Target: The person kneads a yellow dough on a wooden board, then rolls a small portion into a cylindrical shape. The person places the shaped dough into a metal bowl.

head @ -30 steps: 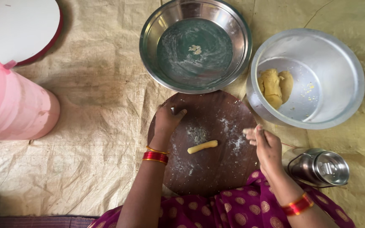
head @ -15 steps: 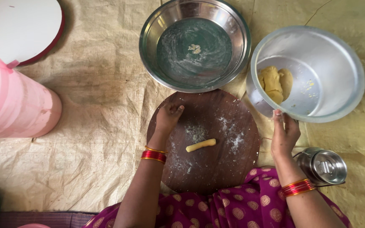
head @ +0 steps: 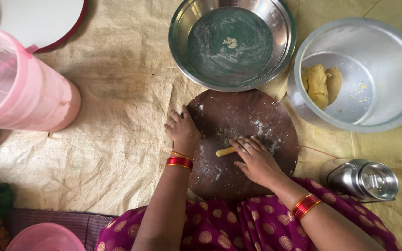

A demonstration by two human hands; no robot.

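Bringing my right hand (head: pixel 256 160) back from beside the board, I now lay its open fingers (head: pixel 245 145) flat on the dough stick (head: pixel 225 151), which pokes out just left of them. My left hand (head: pixel 182 130) still presses, fingers spread, on the round wooden board (head: pixel 247 116), steadying it for rolling.

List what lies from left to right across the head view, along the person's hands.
Pink jug → left hand → dough stick → right hand → small steel tin.
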